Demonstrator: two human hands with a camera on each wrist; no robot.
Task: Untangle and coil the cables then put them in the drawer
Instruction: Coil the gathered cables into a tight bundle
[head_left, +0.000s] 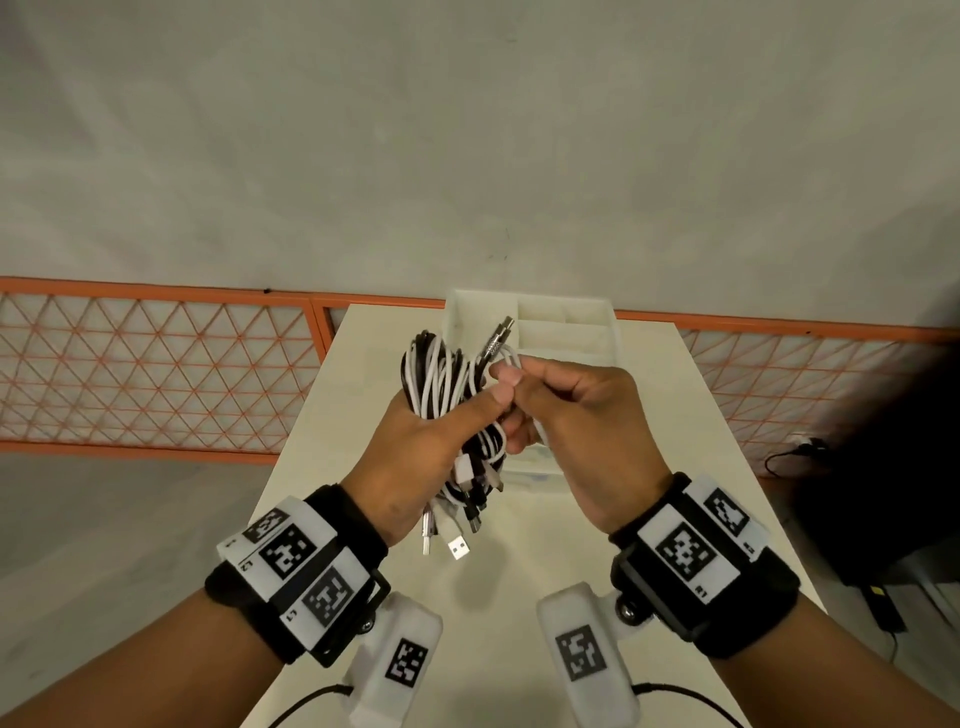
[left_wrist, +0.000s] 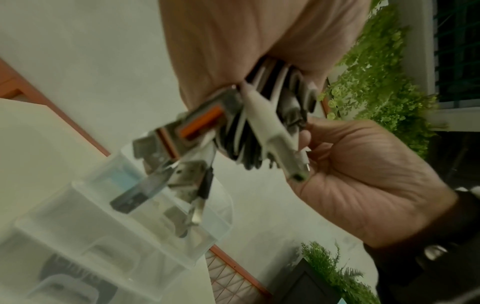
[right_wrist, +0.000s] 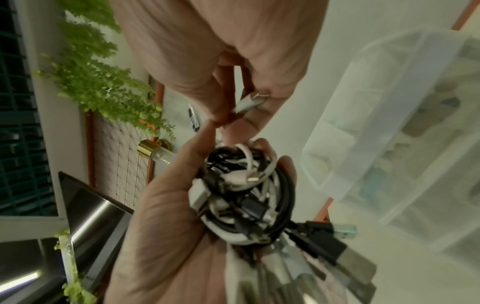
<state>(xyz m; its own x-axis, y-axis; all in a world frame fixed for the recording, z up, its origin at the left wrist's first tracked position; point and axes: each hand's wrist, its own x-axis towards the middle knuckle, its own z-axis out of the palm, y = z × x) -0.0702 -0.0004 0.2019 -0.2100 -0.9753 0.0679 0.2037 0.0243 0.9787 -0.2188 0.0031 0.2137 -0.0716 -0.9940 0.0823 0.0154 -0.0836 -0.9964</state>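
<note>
A bundle of black and white cables (head_left: 441, 384) is held above the table, gripped in my left hand (head_left: 415, 447), fingers curled round its middle. Several USB plugs (head_left: 457, 540) hang below that fist. My right hand (head_left: 582, 415) pinches one white cable just under its silver metal connector (head_left: 496, 340), which sticks up beside the bundle. The right wrist view shows the coiled bundle (right_wrist: 246, 195) in the left palm and the pinched white cable end (right_wrist: 249, 105). The translucent drawer unit (head_left: 566, 322) stands behind the hands, with a drawer pulled out; it also appears in the left wrist view (left_wrist: 78, 236).
The white table (head_left: 675, 415) is narrow, with edges close on both sides. An orange mesh fence (head_left: 156, 364) runs along the wall behind it. A dark blurred object (head_left: 883, 467) and a black cord (head_left: 789, 457) lie to the right on the floor.
</note>
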